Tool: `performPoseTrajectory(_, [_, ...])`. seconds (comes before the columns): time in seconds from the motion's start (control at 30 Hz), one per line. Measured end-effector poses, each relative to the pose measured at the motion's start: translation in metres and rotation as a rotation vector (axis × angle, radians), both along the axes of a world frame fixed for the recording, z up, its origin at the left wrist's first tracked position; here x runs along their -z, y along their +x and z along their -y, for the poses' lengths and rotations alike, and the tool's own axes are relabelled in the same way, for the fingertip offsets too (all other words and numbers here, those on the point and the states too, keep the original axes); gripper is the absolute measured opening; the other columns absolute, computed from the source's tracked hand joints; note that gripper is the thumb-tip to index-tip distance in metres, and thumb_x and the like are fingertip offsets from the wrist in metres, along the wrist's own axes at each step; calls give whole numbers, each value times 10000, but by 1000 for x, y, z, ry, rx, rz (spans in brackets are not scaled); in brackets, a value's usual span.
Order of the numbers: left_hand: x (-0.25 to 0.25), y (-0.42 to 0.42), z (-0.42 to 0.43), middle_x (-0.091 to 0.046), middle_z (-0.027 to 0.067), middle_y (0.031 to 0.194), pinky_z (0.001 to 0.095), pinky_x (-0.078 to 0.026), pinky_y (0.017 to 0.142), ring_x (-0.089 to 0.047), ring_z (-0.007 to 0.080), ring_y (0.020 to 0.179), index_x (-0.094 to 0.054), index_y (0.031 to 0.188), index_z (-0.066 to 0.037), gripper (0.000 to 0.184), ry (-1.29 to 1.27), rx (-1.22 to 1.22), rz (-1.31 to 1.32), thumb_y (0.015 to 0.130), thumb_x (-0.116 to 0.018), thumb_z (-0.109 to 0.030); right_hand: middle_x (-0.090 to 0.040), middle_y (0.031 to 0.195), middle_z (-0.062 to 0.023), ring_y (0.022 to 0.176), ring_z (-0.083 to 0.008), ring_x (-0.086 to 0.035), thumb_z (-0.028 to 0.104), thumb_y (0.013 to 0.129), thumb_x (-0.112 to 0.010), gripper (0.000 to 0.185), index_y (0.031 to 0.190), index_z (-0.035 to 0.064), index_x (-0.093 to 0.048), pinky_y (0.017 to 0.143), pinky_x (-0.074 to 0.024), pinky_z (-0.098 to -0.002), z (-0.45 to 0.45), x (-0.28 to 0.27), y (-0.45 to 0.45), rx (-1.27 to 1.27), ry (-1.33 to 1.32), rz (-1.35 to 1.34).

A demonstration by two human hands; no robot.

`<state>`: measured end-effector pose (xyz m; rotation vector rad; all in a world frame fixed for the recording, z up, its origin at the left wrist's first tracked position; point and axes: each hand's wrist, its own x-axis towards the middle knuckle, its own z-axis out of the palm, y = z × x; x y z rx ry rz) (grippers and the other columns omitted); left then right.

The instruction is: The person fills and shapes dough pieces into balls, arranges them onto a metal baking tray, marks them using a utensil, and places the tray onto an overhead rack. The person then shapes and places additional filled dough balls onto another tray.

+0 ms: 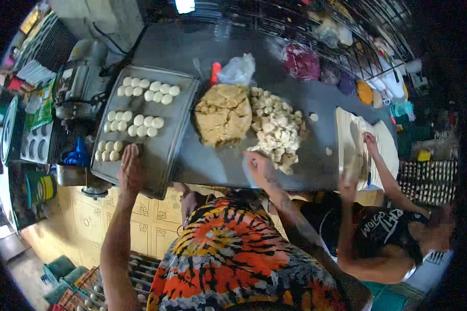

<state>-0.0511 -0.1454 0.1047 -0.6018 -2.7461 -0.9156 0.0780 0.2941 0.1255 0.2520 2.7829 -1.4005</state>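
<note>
My left hand point(131, 168) is over the near part of a metal tray point(163, 150), close to the nearest group of round white dough balls point(109, 151). Its fingers stretch forward, and whatever lies beneath the palm is hidden. Several more groups of dough balls point(162, 92) sit in short double rows on the tray. On the table's near side, my right hand point(260, 168) has curled fingers beside a heap of pale dough pieces point(277, 129); anything inside them is hidden. A large cracked tan mass point(223, 114), like dough or filling, lies left of the heap.
A co-worker in a black top point(373, 228) handles a pale folded dough sheet point(368, 145) at the right. A clear plastic bag point(238, 70) lies behind the tan mass. A mixer-like machine point(80, 78) stands left of the tray; wire shelving point(379, 31) is at the back right.
</note>
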Motion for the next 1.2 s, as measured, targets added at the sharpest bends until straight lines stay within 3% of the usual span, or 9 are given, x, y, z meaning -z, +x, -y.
performPoseTrajectory(0.07, [-5,4,-3,-593,171,1392,382,-435,1085,-541,323,1316,-593,1363,-31,416,-65,-44,42,949,-557,-54,-592,1052,-65,910,-216,-583,8,866,-648,299,1148,91,-706,779,-482,-340,-21,9,5,-29,505,-257])
performPoseTrajectory(0.23, [-44,28,-77,-634,156,1326,388,-468,1045,-584,286,1241,-609,1327,-25,369,350,-236,73,962,-554,-37,-560,979,-70,961,-253,-533,19,799,-652,270,1051,84,-726,867,-452,-362,-29,30,-12,-123,878,-232])
performPoseTrajectory(0.3, [57,50,-93,-704,108,1183,294,-514,925,-664,212,1026,-637,1287,-29,368,611,-293,231,920,-645,-17,-564,985,-72,943,-250,-539,19,808,-653,258,1048,78,-727,848,-458,-356,-30,26,-21,-118,822,-236])
performPoseTrajectory(0.4, [-20,71,-191,-710,89,1179,268,-516,850,-651,156,980,-639,1299,-14,438,714,111,726,862,-660,-2,-576,1001,-77,890,-239,-558,17,836,-655,222,1039,62,-732,792,-474,-339,-28,12,-37,-132,696,-266])
performPoseTrajectory(0.57, [40,62,-246,-730,85,1059,240,-548,780,-650,135,881,-640,1264,61,396,917,251,945,884,-708,-30,-608,1019,-91,836,-237,-583,26,870,-675,172,1031,37,-734,724,-489,-327,14,49,-26,34,-149,14])
performPoseTrajectory(0.73, [61,55,-182,-729,72,984,215,-509,733,-621,92,789,-667,1163,65,328,837,119,1186,855,-723,-32,-650,1051,-99,827,-229,-621,29,891,-686,191,1079,12,-717,693,-505,-312,61,56,-21,376,-217,18])
performPoseTrajectory(0.9, [35,54,-137,-725,74,937,217,-522,731,-647,100,803,-681,1098,55,266,732,124,1023,852,-732,-33,-671,1072,-104,889,-236,-642,34,891,-689,216,1105,6,-704,739,-516,-308,81,70,-54,620,51,-296])
performPoseTrajectory(1.07, [2,51,-130,-720,78,907,240,-536,718,-654,115,778,-686,1079,39,251,510,148,892,851,-738,-51,-668,1095,-113,880,-263,-643,50,891,-692,234,1122,16,-692,744,-521,-330,77,114,-62,564,250,-413])
performPoseTrajectory(1.2, [18,52,-127,-716,78,897,244,-533,690,-639,135,737,-703,1040,26,201,662,141,1069,857,-733,-50,-650,1094,-126,842,-314,-616,109,896,-678,174,1054,36,-684,726,-512,-379,72,104,-58,480,420,-420])
